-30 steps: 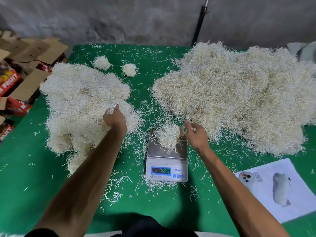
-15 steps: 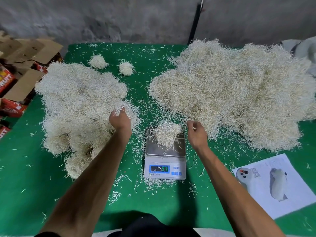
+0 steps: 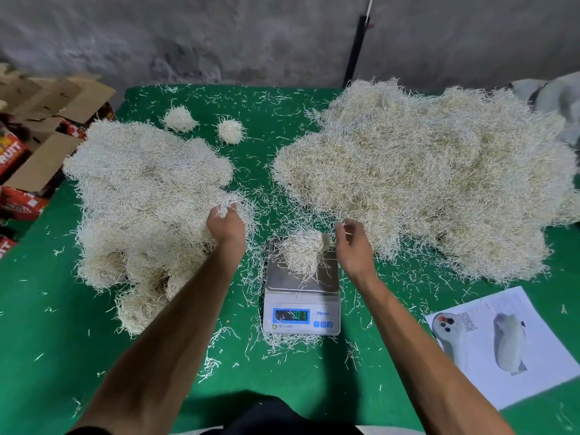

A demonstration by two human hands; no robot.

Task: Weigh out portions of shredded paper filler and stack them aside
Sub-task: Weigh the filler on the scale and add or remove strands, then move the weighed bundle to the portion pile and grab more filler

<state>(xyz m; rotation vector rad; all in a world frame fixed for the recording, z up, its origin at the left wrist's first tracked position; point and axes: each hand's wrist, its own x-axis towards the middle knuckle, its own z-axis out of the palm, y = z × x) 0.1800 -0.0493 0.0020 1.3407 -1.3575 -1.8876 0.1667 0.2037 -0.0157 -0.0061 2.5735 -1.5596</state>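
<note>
Paper portion (image 3: 302, 252) on scale (image 3: 302, 296) | just left of right hand (image 3: 354, 243) (fingers curled)

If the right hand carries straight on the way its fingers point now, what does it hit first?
The right hand points away from the body and slightly left, beside the portion on the scale. Straight ahead it would most likely meet the near edge of the large filler pile; the hand's height above the table is unclear.

The scale (image 3: 302, 296) front reads "Meilen"; its display digits are blurred. A far-left red box (image 3: 11, 153) shows "RUIT".
</note>
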